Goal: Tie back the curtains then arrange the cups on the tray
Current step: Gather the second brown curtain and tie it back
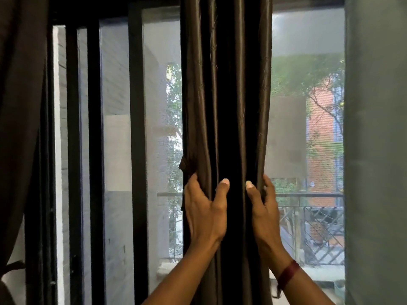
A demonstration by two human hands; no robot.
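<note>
A dark brown satin curtain hangs gathered in folds down the middle of the window. My left hand grips its left edge, fingers curled behind the cloth and thumb in front. My right hand grips the right edge the same way, thumb on the front. Both hands hold the bunch at the same height, squeezing it between them. A second dark curtain hangs at the far left, drawn in low down by a tie-back. No cups or tray are in view.
Black window frames and a mesh screen stand behind the curtain. A grey wall runs down the right side. Outside are a balcony railing, trees and a red building.
</note>
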